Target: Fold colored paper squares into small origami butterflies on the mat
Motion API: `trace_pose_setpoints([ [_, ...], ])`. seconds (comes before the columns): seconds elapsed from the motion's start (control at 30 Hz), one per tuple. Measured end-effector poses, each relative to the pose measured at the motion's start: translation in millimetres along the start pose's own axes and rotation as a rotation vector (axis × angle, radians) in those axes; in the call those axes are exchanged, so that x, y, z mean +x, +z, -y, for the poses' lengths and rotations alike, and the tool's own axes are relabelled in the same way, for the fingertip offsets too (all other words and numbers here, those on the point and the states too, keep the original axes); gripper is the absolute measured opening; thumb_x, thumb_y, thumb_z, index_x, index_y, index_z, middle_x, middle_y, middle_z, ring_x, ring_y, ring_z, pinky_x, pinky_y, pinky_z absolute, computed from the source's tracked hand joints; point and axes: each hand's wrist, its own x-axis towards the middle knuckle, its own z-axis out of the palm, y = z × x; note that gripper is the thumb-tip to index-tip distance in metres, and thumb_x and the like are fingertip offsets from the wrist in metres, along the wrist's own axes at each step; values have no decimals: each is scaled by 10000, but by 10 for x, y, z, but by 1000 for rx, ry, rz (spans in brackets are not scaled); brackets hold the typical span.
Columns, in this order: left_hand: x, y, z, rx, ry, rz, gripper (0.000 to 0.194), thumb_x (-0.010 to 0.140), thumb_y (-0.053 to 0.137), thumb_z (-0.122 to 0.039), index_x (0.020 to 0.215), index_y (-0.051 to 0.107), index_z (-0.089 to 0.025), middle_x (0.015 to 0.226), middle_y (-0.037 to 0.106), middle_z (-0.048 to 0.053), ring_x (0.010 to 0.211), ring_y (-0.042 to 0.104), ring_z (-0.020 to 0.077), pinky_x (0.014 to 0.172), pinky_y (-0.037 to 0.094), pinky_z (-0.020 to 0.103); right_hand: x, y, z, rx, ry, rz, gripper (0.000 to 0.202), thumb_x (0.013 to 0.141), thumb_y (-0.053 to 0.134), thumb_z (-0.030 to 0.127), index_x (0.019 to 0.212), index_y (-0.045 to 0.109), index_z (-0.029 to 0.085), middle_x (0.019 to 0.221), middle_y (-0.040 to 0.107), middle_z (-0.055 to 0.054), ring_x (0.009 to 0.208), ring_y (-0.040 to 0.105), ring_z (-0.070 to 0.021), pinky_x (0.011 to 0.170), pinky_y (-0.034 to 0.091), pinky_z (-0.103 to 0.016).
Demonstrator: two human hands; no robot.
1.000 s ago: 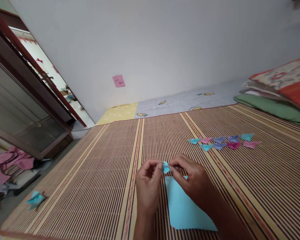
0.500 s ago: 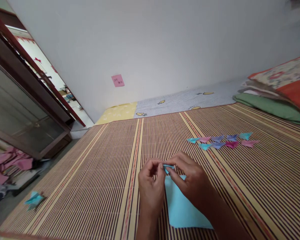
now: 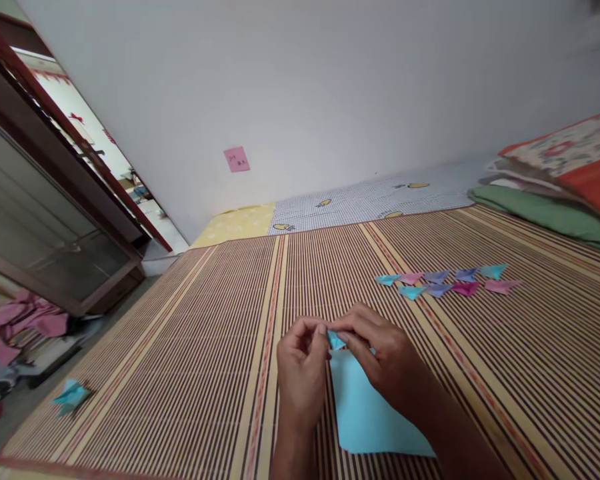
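A small folded piece of light-blue paper (image 3: 335,340) is pinched between the fingertips of both hands. My left hand (image 3: 304,357) grips its left side, thumb and fingers pressed together. On its other side, my right hand (image 3: 375,347) is closed with thumb and index finger on the edge. Much of the folded paper is hidden behind the fingers. Directly below lies a light-blue paper sheet or stack (image 3: 363,407) on the striped mat, partly covered by my right hand and forearm.
Several small folded paper pieces (image 3: 437,290) in blue, pink and purple lie in two rows on the mat (image 3: 205,347). A crumpled-looking blue paper piece (image 3: 71,397) sits near the left edge. Folded bedding (image 3: 555,217) is piled at the far right. A pink note (image 3: 237,159) sticks to the wall.
The folded paper between my fingertips has turned and now shows a broader flat face. My right thumb and fingers have shifted slightly. The loose pieces on the mat lie as before.
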Motion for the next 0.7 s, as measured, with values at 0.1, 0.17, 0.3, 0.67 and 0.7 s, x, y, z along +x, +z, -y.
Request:
trace_pose_setpoints([
  [0.1,7,-4,16,-38,-18,-26,221,917,635,-349,808,686,-163,667,599,-13,597,538,117,581,455,221,-13,-6,1,4,34,0,200,990,498,99,1016,664,208,927,649,-30,861,641,-173,754,494,-283],
  [0.17,10,-7,21,-81,-33,-39,222,913,639,-352,811,690,-161,699,620,-3,609,556,119,593,474,227,-18,-10,0,6,52,-3,212,987,495,89,1043,657,213,957,659,-31,882,645,-172,769,494,-282],
  [0.3,12,-6,21,-126,-45,-43,216,916,638,-347,825,701,-161,761,651,13,640,577,124,623,498,238,-16,-11,-12,7,56,-1,209,992,492,98,1027,662,215,940,653,-31,878,641,-175,767,489,-287],
  [0.67,0,-6,29,-205,33,13,176,963,599,-298,897,707,-175,813,652,20,742,594,145,740,501,269,-5,-52,44,-11,31,-40,189,1010,487,111,968,640,213,896,631,-17,855,638,-169,757,483,-284],
  [0.7,-1,-9,38,-212,38,18,178,970,589,-294,906,707,-177,823,652,21,748,594,147,745,501,273,-6,-54,47,-17,28,-41,188,1012,486,113,969,639,213,895,630,-18,852,637,-170,754,483,-286],
])
